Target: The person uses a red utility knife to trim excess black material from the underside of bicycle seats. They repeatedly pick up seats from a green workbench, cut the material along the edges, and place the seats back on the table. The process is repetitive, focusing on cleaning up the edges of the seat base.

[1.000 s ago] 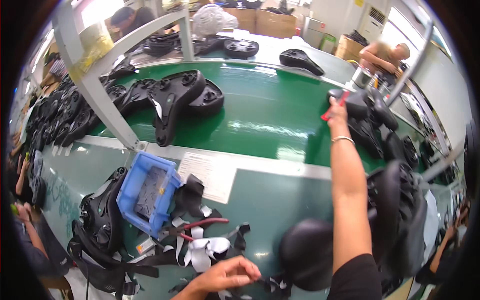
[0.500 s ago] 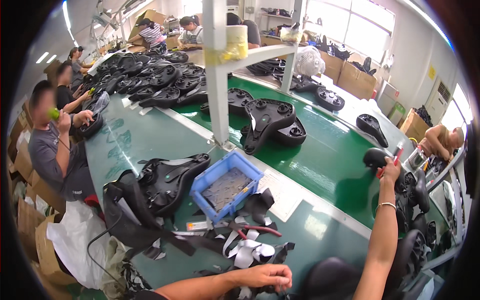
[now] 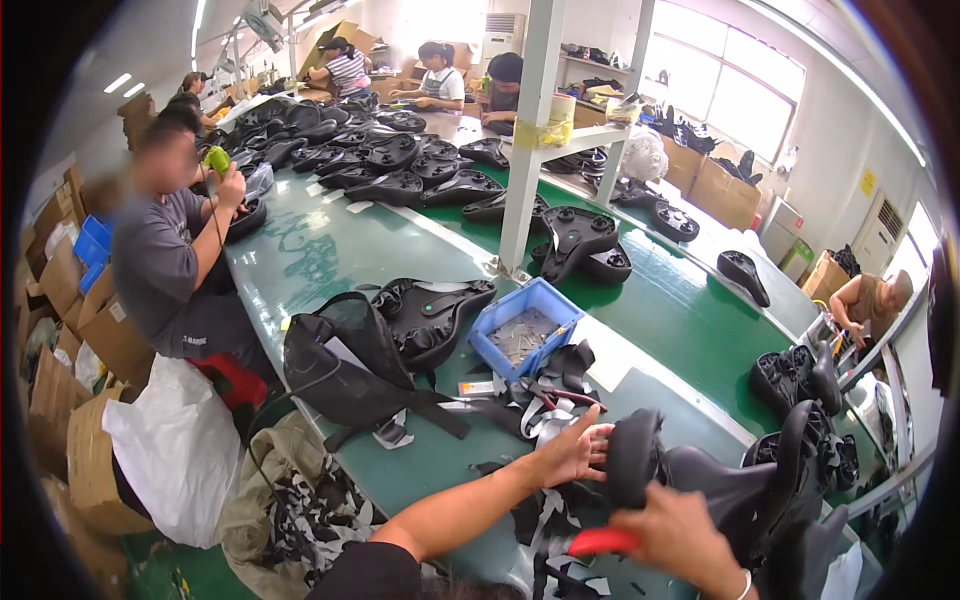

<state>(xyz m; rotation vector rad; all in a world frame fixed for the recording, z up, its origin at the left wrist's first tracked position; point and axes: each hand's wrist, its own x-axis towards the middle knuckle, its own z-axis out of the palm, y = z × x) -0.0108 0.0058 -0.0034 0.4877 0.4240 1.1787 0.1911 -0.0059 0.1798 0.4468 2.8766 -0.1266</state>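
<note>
A black bicycle saddle [image 3: 634, 462] is tipped up between my hands near the table's front edge. My left hand [image 3: 572, 452] is open beside it, thumb raised and fingers stretched toward the saddle; I cannot tell whether they touch. My right hand [image 3: 685, 540], blurred by motion, is closed around a red-handled tool [image 3: 604, 542] just below the saddle. The tool's working end is hard to make out. Black and white offcuts [image 3: 550, 515] lie under my left wrist. Beyond it, pliers with dark red handles [image 3: 568, 398] rest among more scraps.
A blue bin [image 3: 525, 330] of small flat pieces stands ahead, beside an upturned saddle [image 3: 435, 315] and a black bag [image 3: 340, 350]. Several saddles [image 3: 790, 385] are piled at right. A metal post [image 3: 525, 150] rises by the green belt [image 3: 690, 300]. Co-workers sit along the left.
My right hand has come back from the far right to the front edge, with the red-handled tool. The saddle now stands between my hands. My left hand has opened from a loose curl.
</note>
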